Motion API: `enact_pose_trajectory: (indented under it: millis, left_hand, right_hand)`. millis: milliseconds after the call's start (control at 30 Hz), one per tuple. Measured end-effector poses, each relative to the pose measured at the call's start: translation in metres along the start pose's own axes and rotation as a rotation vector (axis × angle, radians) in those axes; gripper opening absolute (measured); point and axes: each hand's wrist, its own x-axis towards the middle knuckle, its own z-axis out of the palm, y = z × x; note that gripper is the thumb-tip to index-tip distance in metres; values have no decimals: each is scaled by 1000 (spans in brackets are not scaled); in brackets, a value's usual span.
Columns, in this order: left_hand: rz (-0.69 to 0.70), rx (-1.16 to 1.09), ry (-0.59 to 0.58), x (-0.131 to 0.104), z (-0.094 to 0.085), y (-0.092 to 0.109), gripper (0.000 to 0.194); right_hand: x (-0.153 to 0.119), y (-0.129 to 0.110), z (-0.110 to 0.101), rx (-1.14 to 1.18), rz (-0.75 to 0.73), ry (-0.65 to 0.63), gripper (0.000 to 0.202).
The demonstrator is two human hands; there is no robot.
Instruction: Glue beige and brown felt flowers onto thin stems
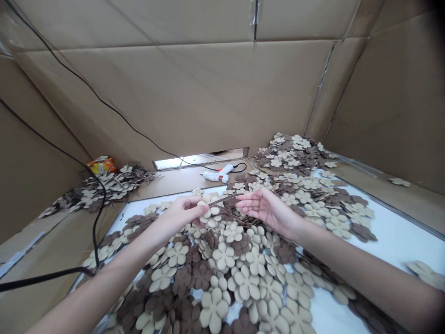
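Observation:
My left hand [187,211] is closed in a pinch on a beige fabric flower [210,208]. From that flower two narrow brown ribbon strips [225,199] with pale stitching run to the right. The fingertips of my right hand [262,209] meet the end of the upper strip, with the fingers close together; how firmly they grip it is hard to see. Both hands are just above a wide, loose spread of beige and dark brown five-petal flowers [223,256].
Behind the hands lies a white glue gun [219,174] with a black cord [121,116]. A flower heap [295,150] stands at back right, a flower-and-ribbon pile [118,183] at back left beside an orange-yellow packet [102,165]. Cardboard walls [191,93] surround the white board [392,232].

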Motion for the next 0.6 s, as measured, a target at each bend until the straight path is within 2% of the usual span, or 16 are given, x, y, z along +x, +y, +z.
enact_pose_trajectory:
  millis: [333, 600]
  left_hand:
    - [29, 28, -17, 2, -1, -2, 27]
    - [36, 56, -1, 0, -1, -1, 25]
  right_hand:
    - [0, 4, 0, -13, -33, 3, 13]
    - [3, 8, -4, -46, -49, 21, 25]
